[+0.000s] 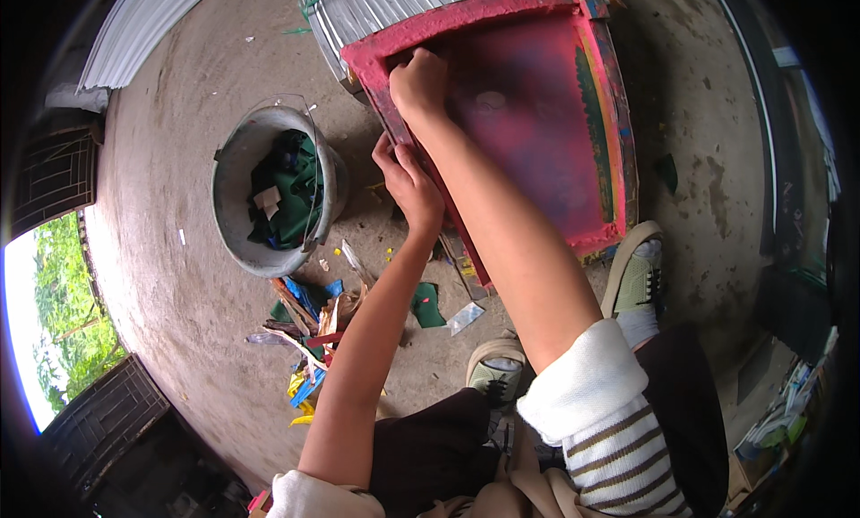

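Concrete floor (179, 276): bucket (235, 222), scraps (309, 339)

We see both our bare forearms reaching forward — our right hand (419, 84) clenched in a fist, our left hand (408, 182) just below it, fingers curled.

a grey bucket (269, 191) holding green and dark scraps stands on the concrete floor (161, 276). beside it lies a heap of coloured offcuts (309, 339). corrugated metal sheets (134, 21) lean further off.
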A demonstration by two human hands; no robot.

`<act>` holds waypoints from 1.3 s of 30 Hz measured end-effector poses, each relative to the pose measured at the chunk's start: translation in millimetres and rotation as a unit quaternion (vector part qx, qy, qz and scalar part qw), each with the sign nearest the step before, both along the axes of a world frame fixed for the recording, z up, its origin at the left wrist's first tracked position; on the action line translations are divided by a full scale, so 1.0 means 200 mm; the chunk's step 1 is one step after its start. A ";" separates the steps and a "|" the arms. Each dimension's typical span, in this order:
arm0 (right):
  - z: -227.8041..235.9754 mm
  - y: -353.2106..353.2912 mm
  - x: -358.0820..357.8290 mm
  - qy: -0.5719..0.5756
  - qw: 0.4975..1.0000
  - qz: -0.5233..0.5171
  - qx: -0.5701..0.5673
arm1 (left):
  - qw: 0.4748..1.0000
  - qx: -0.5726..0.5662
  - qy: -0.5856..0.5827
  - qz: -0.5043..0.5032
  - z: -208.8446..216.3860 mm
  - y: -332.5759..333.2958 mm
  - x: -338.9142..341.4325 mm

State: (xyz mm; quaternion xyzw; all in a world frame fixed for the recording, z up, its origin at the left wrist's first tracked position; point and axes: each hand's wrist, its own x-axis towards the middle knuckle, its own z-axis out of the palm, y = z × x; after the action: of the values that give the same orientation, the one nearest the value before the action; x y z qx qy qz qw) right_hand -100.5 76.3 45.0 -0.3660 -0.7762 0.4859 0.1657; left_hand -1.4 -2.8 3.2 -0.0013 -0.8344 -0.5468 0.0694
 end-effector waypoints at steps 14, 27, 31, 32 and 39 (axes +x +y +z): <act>-0.08 0.05 0.16 0.157 0.986 -0.054 -0.012 | 1.000 0.017 0.009 -0.008 -0.01 0.01 0.00; -0.14 0.04 0.28 0.193 0.960 0.183 0.093 | 0.999 0.044 0.014 -0.019 0.00 0.02 0.01; -0.10 0.15 0.33 0.187 0.950 0.214 0.127 | 0.999 0.040 0.006 -0.013 -0.01 0.00 0.00; -0.09 0.19 0.37 0.193 0.949 0.164 0.189 | 0.999 0.045 0.006 -0.010 -0.02 -0.02 -0.01; -0.17 0.52 0.52 0.116 0.880 0.160 0.433 | 0.999 0.032 -0.013 -0.007 0.01 0.01 0.02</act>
State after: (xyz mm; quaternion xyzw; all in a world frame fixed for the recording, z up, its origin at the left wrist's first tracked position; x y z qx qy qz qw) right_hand 3.3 180.8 10.4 -0.0698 -0.9321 0.1607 0.3170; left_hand 2.2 -0.1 4.8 0.0023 -0.8170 -0.5740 0.0547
